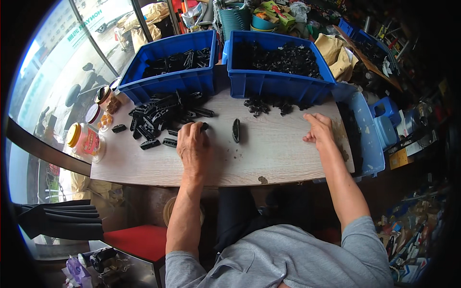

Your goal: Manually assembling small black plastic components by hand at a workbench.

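My left hand (193, 146) is at the near edge of a heap of long black plastic parts (156, 115). Its fingers curl down round a black plastic part (205, 126), of which just one end shows beside the fingertips. To the right of that hand, a single long black piece (236, 130) lies apart on the table. My right hand (319, 129) is over the table's right side, close to a scatter of small black parts (259, 105). Its index finger reaches out and the thumb stands apart below, with nothing visible between them.
Two blue crates stand along the far side, the left crate (168, 79) with long black parts, the right crate (278, 84) with small ones. Lidded jars (89, 141) line the table's left edge. A light blue bin (369, 149) adjoins the right edge. A red seat (137, 241) is below left.
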The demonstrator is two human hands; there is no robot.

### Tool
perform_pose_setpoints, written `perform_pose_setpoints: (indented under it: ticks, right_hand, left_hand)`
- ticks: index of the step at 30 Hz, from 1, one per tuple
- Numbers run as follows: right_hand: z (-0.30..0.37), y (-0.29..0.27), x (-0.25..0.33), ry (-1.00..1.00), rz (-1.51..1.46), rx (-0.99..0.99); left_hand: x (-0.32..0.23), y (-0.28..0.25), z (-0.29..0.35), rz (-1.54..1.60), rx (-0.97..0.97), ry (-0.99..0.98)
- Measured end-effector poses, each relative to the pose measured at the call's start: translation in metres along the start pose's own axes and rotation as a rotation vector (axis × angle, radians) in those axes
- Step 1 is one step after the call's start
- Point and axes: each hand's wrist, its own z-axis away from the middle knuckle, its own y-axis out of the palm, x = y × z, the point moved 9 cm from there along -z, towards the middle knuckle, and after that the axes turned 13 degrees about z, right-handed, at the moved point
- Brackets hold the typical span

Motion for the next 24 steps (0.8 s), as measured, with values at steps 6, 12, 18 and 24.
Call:
perform_pose_setpoints:
  ticks: [6,12,18,24]
  right_hand:
    - [-0.009,0.025,0.013,-0.050,0.120,0.045]
    - [-0.010,0.038,0.026,-0.069,0.179,0.000]
    - [-0.017,0.040,0.026,-0.060,0.259,-0.008]
    - [-0.019,0.044,0.033,-0.083,0.339,-0.037]
  left_hand:
    - [-0.057,0.009,0.009,0.100,0.010,0.083]
    - [-0.080,0.063,0.007,0.116,0.192,0.037]
    - [-0.076,0.083,0.019,0.039,0.261,0.081]
    - [-0.088,0.083,0.023,0.010,0.290,0.163]
